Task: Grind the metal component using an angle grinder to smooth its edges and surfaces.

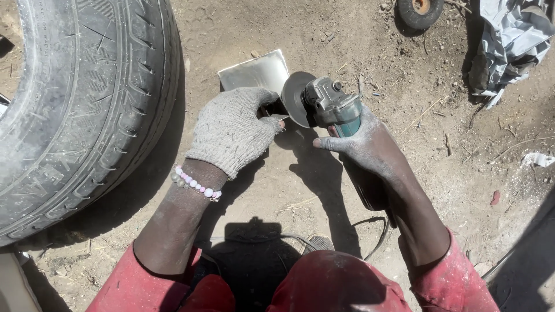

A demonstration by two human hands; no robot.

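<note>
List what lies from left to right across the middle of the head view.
Large worn black rubber tyre → left hand in a grey knitted glove → grey grinding disc → bare dusty right hand gripping the green-bodied angle grinder → crumpled grey sheeting.
</note>
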